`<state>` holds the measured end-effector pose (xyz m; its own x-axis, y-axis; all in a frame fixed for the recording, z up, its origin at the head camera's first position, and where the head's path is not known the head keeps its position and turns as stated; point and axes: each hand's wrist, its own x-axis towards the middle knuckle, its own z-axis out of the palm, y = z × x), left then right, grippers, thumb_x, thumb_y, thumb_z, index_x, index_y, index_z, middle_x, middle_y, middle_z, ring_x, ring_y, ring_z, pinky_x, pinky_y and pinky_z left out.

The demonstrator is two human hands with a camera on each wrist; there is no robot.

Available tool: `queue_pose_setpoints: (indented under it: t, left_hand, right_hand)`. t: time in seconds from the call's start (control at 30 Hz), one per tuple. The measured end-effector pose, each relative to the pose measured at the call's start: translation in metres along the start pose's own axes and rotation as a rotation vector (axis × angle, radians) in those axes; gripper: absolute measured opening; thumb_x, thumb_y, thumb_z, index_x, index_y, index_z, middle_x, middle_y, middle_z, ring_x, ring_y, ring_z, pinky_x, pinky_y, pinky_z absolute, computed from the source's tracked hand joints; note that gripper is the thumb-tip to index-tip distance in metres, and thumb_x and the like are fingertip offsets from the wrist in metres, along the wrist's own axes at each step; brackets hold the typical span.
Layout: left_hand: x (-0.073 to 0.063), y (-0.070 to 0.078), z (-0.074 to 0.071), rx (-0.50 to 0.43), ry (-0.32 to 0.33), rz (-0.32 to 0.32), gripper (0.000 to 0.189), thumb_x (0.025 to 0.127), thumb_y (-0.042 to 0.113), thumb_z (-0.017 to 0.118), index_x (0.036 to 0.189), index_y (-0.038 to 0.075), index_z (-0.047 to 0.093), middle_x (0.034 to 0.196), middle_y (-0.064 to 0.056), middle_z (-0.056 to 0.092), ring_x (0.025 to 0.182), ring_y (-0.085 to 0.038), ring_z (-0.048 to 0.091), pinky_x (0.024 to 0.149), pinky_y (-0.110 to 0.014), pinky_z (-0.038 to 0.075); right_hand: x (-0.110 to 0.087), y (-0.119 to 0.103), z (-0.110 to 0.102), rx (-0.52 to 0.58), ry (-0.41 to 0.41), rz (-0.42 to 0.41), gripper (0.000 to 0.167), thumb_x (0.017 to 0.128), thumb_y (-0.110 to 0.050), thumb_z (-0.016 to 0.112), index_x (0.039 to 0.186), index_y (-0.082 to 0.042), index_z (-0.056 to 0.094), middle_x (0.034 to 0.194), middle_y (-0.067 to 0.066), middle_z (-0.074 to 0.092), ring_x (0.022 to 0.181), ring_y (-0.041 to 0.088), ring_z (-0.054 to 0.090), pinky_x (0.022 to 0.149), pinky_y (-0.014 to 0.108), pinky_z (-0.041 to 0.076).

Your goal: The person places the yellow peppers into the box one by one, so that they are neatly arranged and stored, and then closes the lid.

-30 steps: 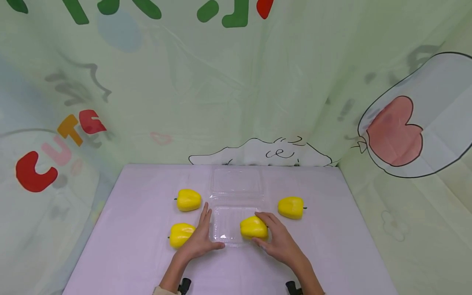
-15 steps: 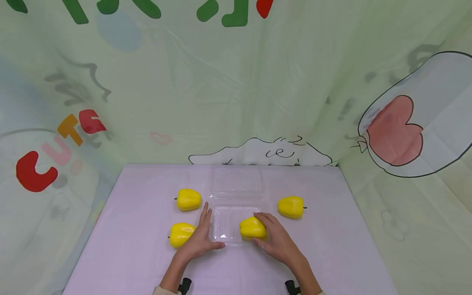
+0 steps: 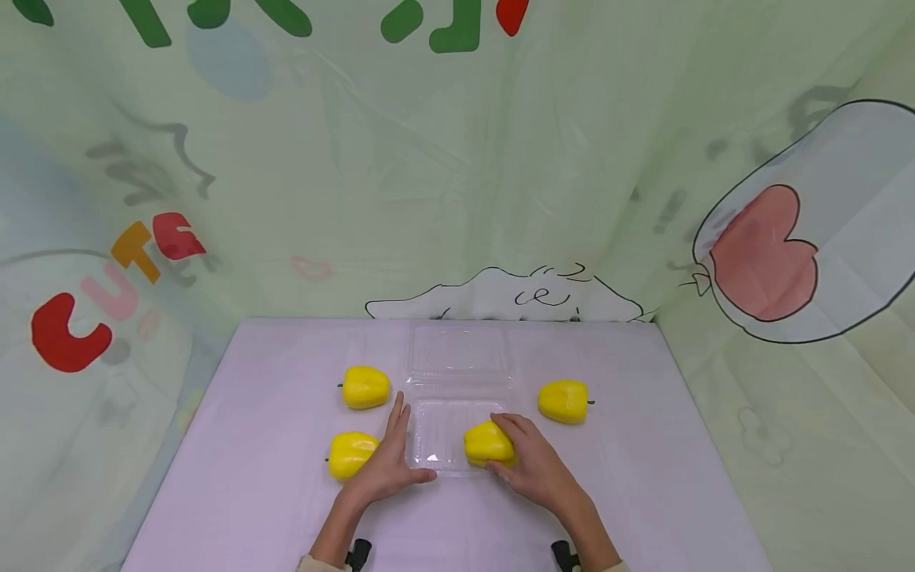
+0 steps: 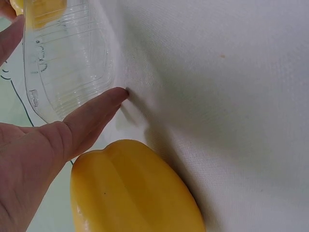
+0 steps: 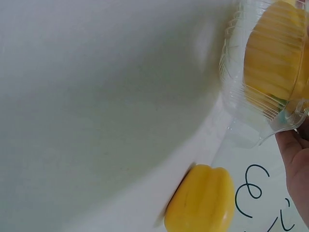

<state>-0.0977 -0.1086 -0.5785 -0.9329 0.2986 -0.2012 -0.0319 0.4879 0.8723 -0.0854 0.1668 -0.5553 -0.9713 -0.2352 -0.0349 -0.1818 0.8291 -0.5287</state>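
Observation:
A clear plastic clamshell container (image 3: 439,437) lies unfolded on the table, with its lid (image 3: 459,351) toward the back. My right hand (image 3: 536,469) grips a yellow bell pepper (image 3: 488,443) at the right side of the container's base. Through the ribbed wall in the right wrist view, that same pepper (image 5: 270,58) shows inside the base. Along the container's left side stands my left hand (image 3: 386,469), fingers straight and thumb spread at the front corner. Just left of that hand, a second yellow bell pepper (image 3: 350,455) is partly covered by it.
Another yellow bell pepper (image 3: 366,388) lies at the back left of the container. One more yellow bell pepper (image 3: 564,401) sits to the right, its stem pointing right. Printed curtains (image 3: 429,183) surround the pale table (image 3: 286,365) at the back and sides.
My right hand and the bell pepper it holds have shifted slightly left within the container. The left hand and the other bell peppers have stayed in place.

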Motion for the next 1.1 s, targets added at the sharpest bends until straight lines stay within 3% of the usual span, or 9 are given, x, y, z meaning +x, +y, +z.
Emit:
queue_pose_setpoints:
  t: [0.53, 1.1]
  left_hand:
    - [0.0004, -0.0015, 0.0004, 0.01, 0.001, -0.005, 0.127, 0.078, 0.019, 0.095, 0.17, 0.001, 0.009, 0.18, -0.007, -0.016, 0.167, -0.041, 0.007, 0.13, -0.061, 0.029]
    - [0.0006, -0.0025, 0.001, 0.01, -0.006, -0.002, 0.127, 0.078, 0.019, 0.095, 0.17, 0.001, 0.008, 0.18, -0.008, -0.017, 0.167, -0.041, 0.006, 0.13, -0.061, 0.029]
  right_hand:
    - [0.0047, -0.0001, -0.0012, -0.006, -0.077, -0.003, 0.071, 0.088, -0.025, 0.087, 0.151, -0.011, 0.057, 0.149, 0.011, 0.058, 0.138, 0.029, 0.056, 0.121, 0.049, 0.049]
    - [0.0034, 0.0042, 0.0006, -0.005, -0.072, -0.039, 0.07, 0.089, -0.025, 0.086, 0.152, -0.012, 0.057, 0.15, 0.01, 0.058, 0.138, 0.028, 0.056, 0.12, 0.049, 0.049]
